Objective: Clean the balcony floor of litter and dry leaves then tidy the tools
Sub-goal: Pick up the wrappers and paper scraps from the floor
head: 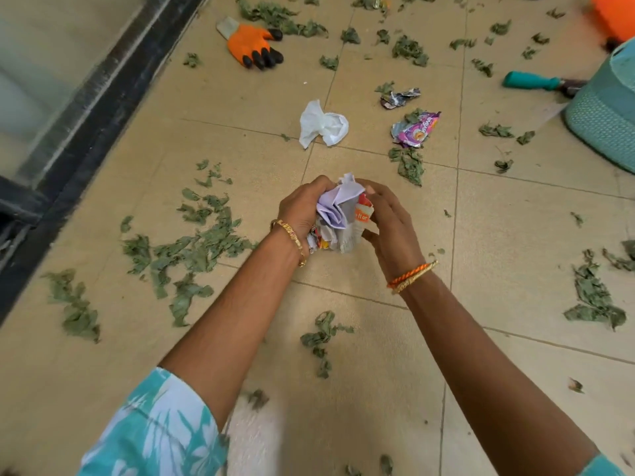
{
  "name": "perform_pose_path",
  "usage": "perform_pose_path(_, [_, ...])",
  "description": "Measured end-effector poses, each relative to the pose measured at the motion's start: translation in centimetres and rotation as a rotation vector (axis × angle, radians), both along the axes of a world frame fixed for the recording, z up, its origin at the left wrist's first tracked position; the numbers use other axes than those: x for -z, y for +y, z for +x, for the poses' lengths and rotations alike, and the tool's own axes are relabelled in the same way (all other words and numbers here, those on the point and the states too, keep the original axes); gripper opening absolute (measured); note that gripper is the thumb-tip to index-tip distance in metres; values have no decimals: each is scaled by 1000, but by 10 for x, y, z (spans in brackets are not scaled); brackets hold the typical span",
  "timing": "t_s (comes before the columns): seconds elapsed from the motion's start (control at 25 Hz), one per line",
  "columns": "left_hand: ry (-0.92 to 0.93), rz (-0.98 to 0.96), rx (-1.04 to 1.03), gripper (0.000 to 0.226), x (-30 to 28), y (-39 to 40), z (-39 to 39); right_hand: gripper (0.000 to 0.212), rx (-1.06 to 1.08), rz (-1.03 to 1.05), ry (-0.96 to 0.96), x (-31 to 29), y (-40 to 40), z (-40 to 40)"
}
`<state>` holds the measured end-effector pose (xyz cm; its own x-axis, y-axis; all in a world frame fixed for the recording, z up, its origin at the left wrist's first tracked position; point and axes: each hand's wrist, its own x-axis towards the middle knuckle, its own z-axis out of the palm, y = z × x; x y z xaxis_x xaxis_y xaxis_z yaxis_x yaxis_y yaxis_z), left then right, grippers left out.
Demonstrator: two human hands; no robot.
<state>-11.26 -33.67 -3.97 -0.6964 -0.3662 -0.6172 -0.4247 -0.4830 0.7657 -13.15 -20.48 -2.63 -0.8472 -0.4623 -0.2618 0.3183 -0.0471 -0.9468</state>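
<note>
Step in hand: gathering loose litter into one bundle. The left hand [302, 207] has its fingers curled round a wad of paper and wrappers [338, 218] at the frame's centre; the right hand [385, 218] cups the same wad from the other side, fingers bent against it. Advice: squeeze the wad tight so that one hand alone can carry it, leaving the other free for the next piece; watch the loose wrapper ends hanging below the left palm, which look likely to drop.

Floor [360, 389]: beige tiles, strewn throughout with dry leaves [192, 242], thickest at centre left; small clumps lie just below the hands.

Further out, centre:
- white plastic bag [323, 125], crumpled, nearest unpicked litter.
- purple wrapper [415, 128], to its right, touching leaves.
- silver wrapper [400, 97], just beyond.

Upper frame:
- orange glove [252, 44], black fingertips, lying flat, upper centre left.
- teal-handled tool [536, 82], upper right, its far end hidden behind a teal basket [604, 121] at the right edge.
- orange object [615, 15], top right corner, kind unclear.

Obstructions: none between the hands and the bag; the leaves likely need sweeping, not hand-picking.
</note>
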Motion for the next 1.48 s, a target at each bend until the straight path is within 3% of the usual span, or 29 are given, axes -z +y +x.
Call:
perform_pose_path(0.12, [-48, 35, -70, 35, -59, 8, 25, 16, 28, -16, -16, -61, -4, 30])
perform_pose_path(0.2, [-81, 93, -143, 51, -108, 9, 45, 21, 38, -23, -103, -109, -12, 43])
perform_pose_path(0.32, [-137, 142, -258, 87, -172, 12, 78, 11, 36, -38, -230, -180, -29, 68])
perform_pose_path(0.44, [-199, 146, -474, 96, -218, 12, 117, 17, -21, 43, -298, -241, -41, 102])
perform_pose_path(0.64, [-192, 183, -880, 69, -324, 16, 195, 10, -159, 138, -368, -323, -61, 165])
perform_pose_path(0.76, [-192, 146, -1134, 24, -358, 10, 251, 51, -339, 199, -510, -350, -83, 213])
perform_pose_path(0.8, [-209, 132, -1206, 22, -364, 6, 275, 59, -448, 228, -514, -357, -91, 235])
perform_pose_path(0.84, [-226, 120, -1248, 23, -372, 3, 297, 52, -530, 247, -475, -364, -98, 257])
perform_pose_path(0.96, [-257, 153, -1401, 19, -376, -6, 365, 14, -648, 267, -352, -371, -119, 320])
perform_pose_path(1.16, [-290, 226, -1586, 32, -340, -23, 473, 11, -769, 364, -400, -333, -160, 413])
perform_pose_path(1.2, [-295, 241, -1625, 40, -320, -25, 495, 12, -790, 386, -406, -321, -167, 431])
perform_pose_path(1.32, [-267, 369, -1656, 92, -241, -25, 552, 7, -862, 489, -430, -284, -182, 472])
perform_pose_path(1.36, [-229, 408, -1655, 94, -224, -27, 568, 8, -884, 535, -407, -270, -186, 483])
perform_pose_path(1.48, [-202, 482, -1691, 32, -253, -42, 587, 24, -1044, 654, -311, -226, -202, 506])
